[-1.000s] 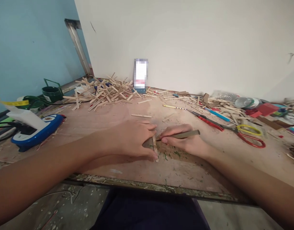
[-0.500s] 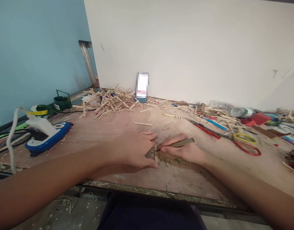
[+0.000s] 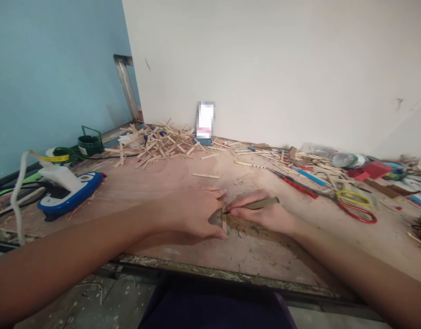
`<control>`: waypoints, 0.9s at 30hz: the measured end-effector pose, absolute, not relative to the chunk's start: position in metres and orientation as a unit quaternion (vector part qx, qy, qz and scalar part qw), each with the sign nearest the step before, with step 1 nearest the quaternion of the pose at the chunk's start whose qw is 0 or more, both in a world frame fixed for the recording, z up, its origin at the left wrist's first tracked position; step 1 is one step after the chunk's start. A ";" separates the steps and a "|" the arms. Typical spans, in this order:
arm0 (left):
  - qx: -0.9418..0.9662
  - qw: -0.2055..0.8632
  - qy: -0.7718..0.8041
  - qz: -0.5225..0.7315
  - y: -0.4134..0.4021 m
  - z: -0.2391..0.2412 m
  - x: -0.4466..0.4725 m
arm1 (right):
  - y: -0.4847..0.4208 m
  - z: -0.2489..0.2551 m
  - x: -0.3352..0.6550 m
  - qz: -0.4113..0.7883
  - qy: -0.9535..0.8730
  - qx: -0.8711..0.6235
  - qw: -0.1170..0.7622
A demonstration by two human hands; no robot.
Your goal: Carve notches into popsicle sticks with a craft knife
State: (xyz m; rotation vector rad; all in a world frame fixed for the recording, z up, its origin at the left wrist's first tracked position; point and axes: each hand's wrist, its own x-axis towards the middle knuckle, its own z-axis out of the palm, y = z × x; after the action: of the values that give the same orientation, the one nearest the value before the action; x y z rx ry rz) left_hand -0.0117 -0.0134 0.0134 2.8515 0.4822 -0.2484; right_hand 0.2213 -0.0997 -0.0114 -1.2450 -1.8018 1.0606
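My left hand (image 3: 193,212) lies palm down on the board, thumb and fingers apart. Its fingertips and thumb rest at the two ends of a flat wooden craft stick (image 3: 224,224), which is partly covered. In my right hand (image 3: 261,212) is a slim olive-grey pen-like tool (image 3: 265,203), pinched between thumb and fingers. The tool's dark tip meets the stick; its exact kind does not show. Small dark green crumbs are scattered beneath the right hand. Beyond my hands lies another craft stick (image 3: 205,176).
Loose craft sticks (image 3: 162,146) are heaped at the back left, beside a propped phone (image 3: 205,119). Rightward lie a yellow pencil (image 3: 249,165), red-handled pliers (image 3: 299,186), scissors (image 3: 356,212) and a plastic bottle (image 3: 347,160). A blue power strip (image 3: 71,196) sits at left.
The camera view has shifted slightly. Both hands keep nearly the same pose, with the tool's tip still at the stick.
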 end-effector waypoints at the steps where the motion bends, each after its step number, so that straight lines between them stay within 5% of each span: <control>1: 0.976 0.119 0.165 -0.083 -0.013 0.013 -0.012 | -0.100 -0.011 0.221 0.410 -0.694 -0.480 0.346; 27: 0.979 0.078 0.175 -0.071 -0.014 0.019 -0.005 | -0.100 -0.017 0.225 0.415 -0.694 -0.484 0.335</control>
State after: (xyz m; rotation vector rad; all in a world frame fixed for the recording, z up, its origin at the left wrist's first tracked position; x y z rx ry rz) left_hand -0.0053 -0.0142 0.0187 2.9307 0.5244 -0.2137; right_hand 0.2245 -0.0997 -0.0171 -1.2641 -1.8097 1.0822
